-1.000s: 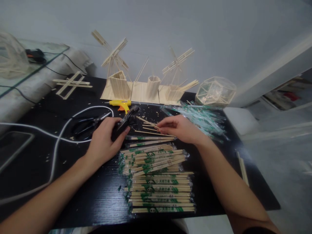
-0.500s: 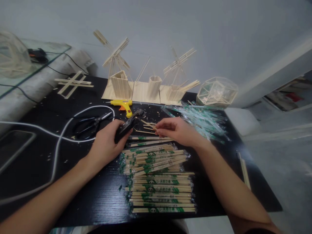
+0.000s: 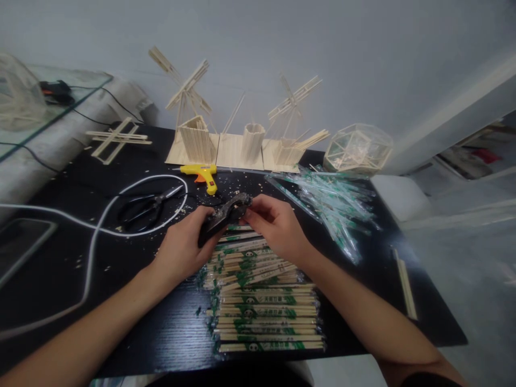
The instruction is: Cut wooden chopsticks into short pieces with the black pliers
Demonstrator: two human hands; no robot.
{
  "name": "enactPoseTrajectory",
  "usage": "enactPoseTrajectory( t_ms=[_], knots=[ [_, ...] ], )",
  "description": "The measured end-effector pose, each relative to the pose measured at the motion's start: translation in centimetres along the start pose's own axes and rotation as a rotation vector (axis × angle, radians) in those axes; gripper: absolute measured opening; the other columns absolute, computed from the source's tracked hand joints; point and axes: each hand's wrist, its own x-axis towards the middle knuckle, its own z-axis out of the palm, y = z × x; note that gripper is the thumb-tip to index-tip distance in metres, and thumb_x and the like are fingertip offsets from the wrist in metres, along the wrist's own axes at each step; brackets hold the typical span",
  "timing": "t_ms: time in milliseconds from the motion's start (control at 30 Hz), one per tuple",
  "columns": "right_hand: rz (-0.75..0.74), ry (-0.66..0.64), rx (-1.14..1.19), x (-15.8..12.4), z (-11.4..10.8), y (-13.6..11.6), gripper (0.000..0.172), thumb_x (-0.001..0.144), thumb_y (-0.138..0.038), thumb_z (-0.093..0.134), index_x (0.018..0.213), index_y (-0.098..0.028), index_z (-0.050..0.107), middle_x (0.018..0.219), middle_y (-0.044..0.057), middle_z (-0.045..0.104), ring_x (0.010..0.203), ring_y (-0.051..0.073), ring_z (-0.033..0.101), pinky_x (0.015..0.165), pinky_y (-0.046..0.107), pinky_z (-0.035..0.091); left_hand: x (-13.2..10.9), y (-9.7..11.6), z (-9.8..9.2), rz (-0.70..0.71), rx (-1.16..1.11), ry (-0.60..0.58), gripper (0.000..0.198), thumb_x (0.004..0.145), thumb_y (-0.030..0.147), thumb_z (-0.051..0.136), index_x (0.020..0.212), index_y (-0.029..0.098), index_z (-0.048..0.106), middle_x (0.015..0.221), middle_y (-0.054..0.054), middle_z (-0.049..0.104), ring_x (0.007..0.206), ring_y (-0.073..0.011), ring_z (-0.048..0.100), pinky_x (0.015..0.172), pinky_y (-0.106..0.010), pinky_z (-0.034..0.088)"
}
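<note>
My left hand (image 3: 181,236) is closed round a black hand cutter (image 3: 220,215) whose head points away to the right. My right hand (image 3: 278,223) is pinched right at the cutter's head. The thin wooden stick seen in those fingers half a second ago is now mostly hidden by the fingers and the tool. Below both hands lie rows of wrapped chopsticks (image 3: 270,312) in clear sleeves with green print. A yellow glue gun (image 3: 206,174) rests just beyond the cutter, among small wood scraps.
At the back stand stick windmill models (image 3: 197,140) on wooden bases. Empty plastic sleeves (image 3: 330,199) are heaped at right. Black-handled pliers (image 3: 151,207) lie inside a white cable (image 3: 99,231) loop at left. A crossed stick frame (image 3: 119,140) and a many-sided stick frame (image 3: 358,148) flank the models.
My right hand has moved left to the cutter's head, and the stick between them no longer shows. My left hand and the cutter have shifted slightly right and nearer me.
</note>
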Motion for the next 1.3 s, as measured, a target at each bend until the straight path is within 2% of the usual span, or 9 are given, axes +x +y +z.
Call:
enactPoseTrajectory(
  t_ms=[233,500,700,967,1100,1300],
  knots=[
    [0.029,-0.009,-0.015,-0.10,0.22,-0.26,0.022,0.087,-0.041,0.072,0.083,-0.020,0.067,0.072,0.000,0.067,0.064,0.012,0.057,0.060,0.027,0.045,-0.06,0.14,0.05,0.001,-0.039,-0.023,0.022,0.094,0.040,0.056,0.108,0.023,0.055,0.089,-0.001,0.070,0.075,-0.0191,0.067,0.068,-0.028,0.049],
    [0.051,0.001,0.000,-0.21,0.30,-0.23,0.025,0.086,-0.043,0.074,0.080,-0.020,0.065,0.071,-0.001,0.067,0.061,0.011,0.054,0.057,0.026,0.042,-0.02,0.22,0.09,-0.012,-0.046,-0.041,0.025,0.096,0.043,0.053,0.109,0.022,0.055,0.089,-0.003,0.070,0.076,-0.0204,0.068,0.068,-0.030,0.049],
    [0.061,-0.005,0.014,-0.19,0.29,-0.08,0.028,0.086,-0.046,0.074,0.079,-0.020,0.065,0.071,-0.001,0.066,0.060,0.010,0.051,0.055,0.026,0.039,0.03,0.27,0.10,0.032,-0.070,-0.059,0.023,0.097,0.043,0.051,0.105,0.022,0.058,0.092,-0.004,0.070,0.081,-0.0212,0.068,0.073,-0.031,0.050],
    [0.084,-0.027,0.033,-0.22,0.37,-0.16,0.033,0.087,-0.050,0.071,0.077,-0.020,0.062,0.068,-0.002,0.064,0.053,0.008,0.041,0.051,0.026,0.034,0.10,0.55,-0.04,-0.007,-0.047,-0.079,0.016,0.093,0.038,0.052,0.087,0.023,0.053,0.073,0.000,0.064,0.062,-0.0183,0.062,0.059,-0.028,0.044],
    [0.097,-0.027,0.021,-0.22,0.34,-0.14,0.035,0.087,-0.052,0.071,0.076,-0.020,0.061,0.067,-0.002,0.062,0.052,0.008,0.040,0.049,0.026,0.032,0.09,0.54,-0.07,-0.028,-0.036,-0.109,0.008,0.091,0.029,0.051,0.085,0.024,0.049,0.073,0.000,0.064,0.057,-0.0170,0.060,0.056,-0.027,0.041],
    [0.121,-0.019,0.020,-0.20,0.41,0.02,0.036,0.086,-0.054,0.071,0.076,-0.020,0.062,0.067,-0.002,0.062,0.052,0.008,0.040,0.049,0.026,0.032,0.07,0.44,-0.01,-0.042,0.015,-0.127,0.006,0.090,0.025,0.050,0.085,0.025,0.047,0.068,0.001,0.062,0.053,-0.0180,0.060,0.054,-0.027,0.040]
  ],
)
